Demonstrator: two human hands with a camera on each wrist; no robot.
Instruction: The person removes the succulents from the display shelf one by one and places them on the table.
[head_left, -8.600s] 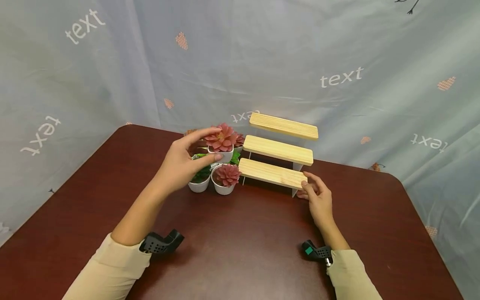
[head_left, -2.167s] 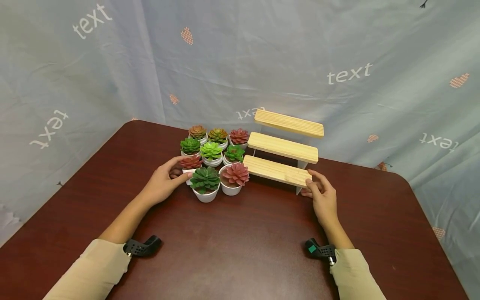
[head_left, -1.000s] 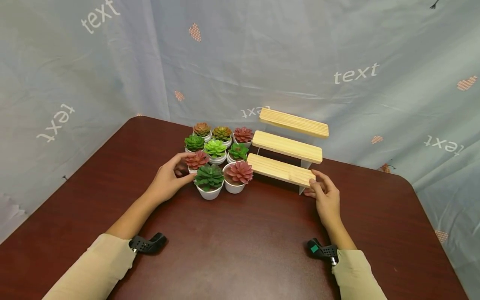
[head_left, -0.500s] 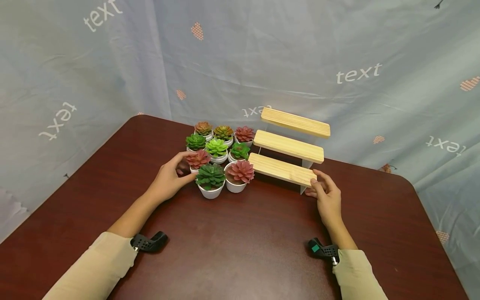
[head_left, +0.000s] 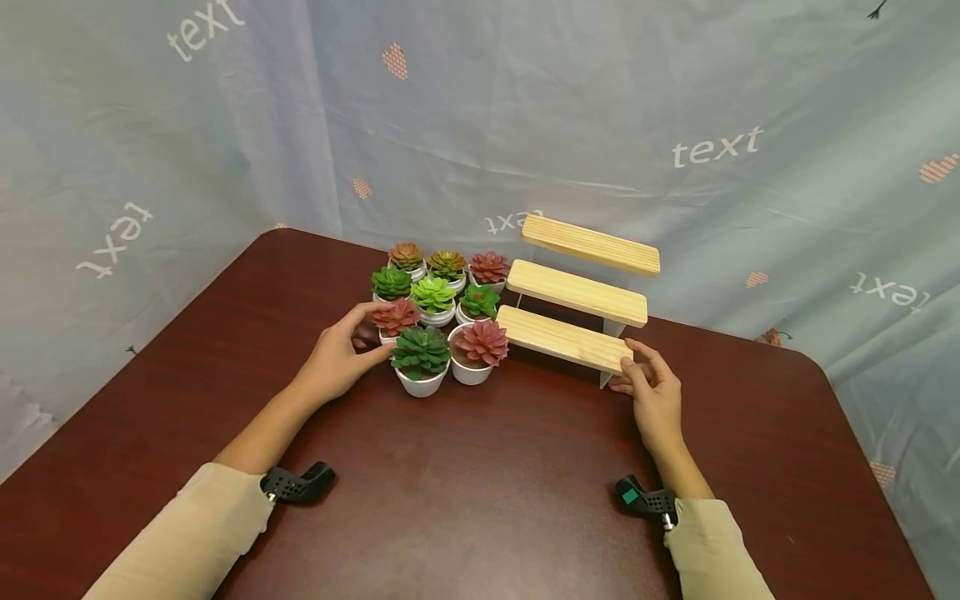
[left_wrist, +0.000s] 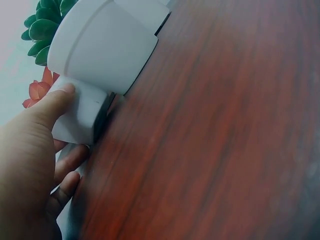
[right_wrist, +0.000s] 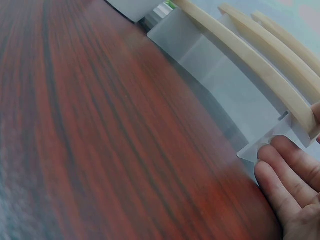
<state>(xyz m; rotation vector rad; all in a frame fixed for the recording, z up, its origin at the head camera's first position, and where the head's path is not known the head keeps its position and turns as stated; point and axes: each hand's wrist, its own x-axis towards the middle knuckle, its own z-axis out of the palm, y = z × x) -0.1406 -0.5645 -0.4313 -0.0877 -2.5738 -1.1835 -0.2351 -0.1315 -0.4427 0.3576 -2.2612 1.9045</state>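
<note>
In the head view my left hand (head_left: 335,358) grips a small reddish artificial succulent in a white pot (head_left: 396,318), at the left of a cluster of potted succulents. Its square white pot (left_wrist: 80,112) stands on the table in the left wrist view, thumb on the near side and fingers around the far side. A dark green succulent (head_left: 421,353) in a round white pot stands right beside it. My right hand (head_left: 656,393) holds the right end of the lowest board (head_left: 562,337) of a three-tier stand; in the right wrist view, fingertips press its clear side panel (right_wrist: 272,134).
Behind these pots stand more succulents, among them a bright green one (head_left: 433,295) and an orange-brown one (head_left: 406,256). A pink-red succulent (head_left: 482,342) sits close to the stand's left end. A patterned curtain (head_left: 585,108) hangs behind the brown table (head_left: 480,500).
Earlier my left hand held the reddish potted succulent above the cluster; it now stands on the table at the cluster's left side. My right hand has stayed on the stand. The last second shows almost no movement.
</note>
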